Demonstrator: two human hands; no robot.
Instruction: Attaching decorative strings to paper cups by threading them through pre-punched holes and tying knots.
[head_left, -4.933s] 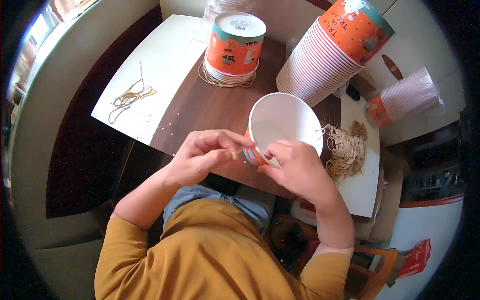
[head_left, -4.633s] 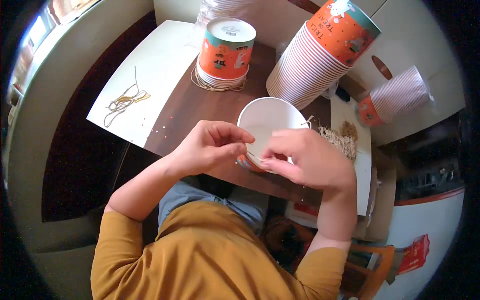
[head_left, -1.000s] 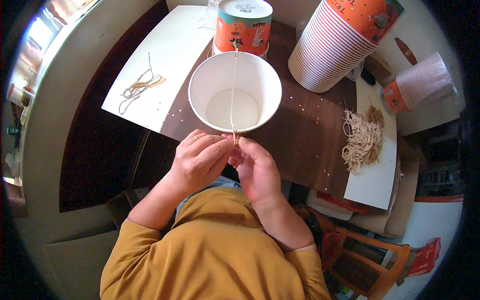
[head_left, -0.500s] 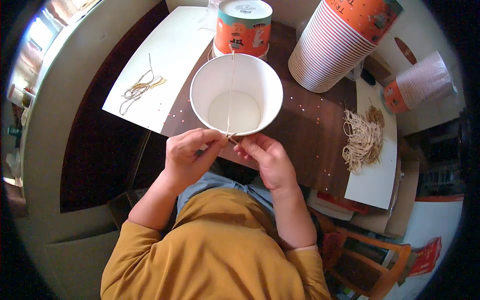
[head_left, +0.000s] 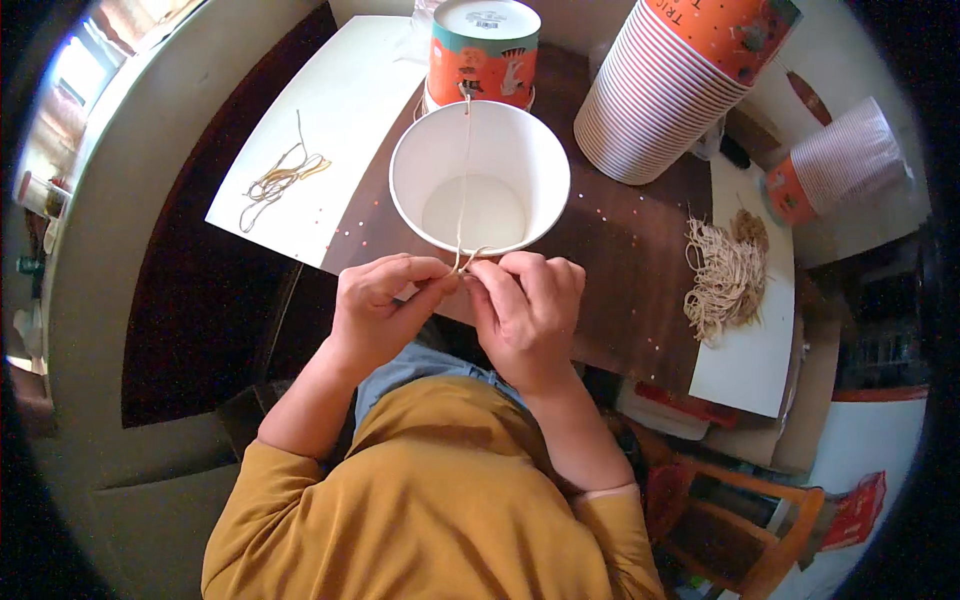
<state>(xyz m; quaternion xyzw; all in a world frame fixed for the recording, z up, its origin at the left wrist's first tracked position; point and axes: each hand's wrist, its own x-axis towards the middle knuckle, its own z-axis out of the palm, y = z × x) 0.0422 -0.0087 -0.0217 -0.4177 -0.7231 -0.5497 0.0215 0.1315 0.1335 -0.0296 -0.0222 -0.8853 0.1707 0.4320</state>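
An open white paper bucket sits in front of me, its mouth tilted toward me. A beige cord runs from its far rim across the mouth to my fingers at the near rim. My left hand pinches the cord between thumb and forefinger. My right hand pinches the cord's end right beside it, thumb and forefinger nearly touching the left fingertips. A short loop of cord stands up between the two hands. How the strands cross there is too small to tell.
Behind the bucket stand upturned orange and teal buckets. A tall nested stack of buckets rises at right, another wrapped stack beyond it. Loose cords lie on a white board at right, several more cords at left. A wooden chair is lower right.
My right hand has turned over, knuckles up, and moved in close to the left fingertips. The bucket has shifted slightly right and away. My left hand stays nearly in place.
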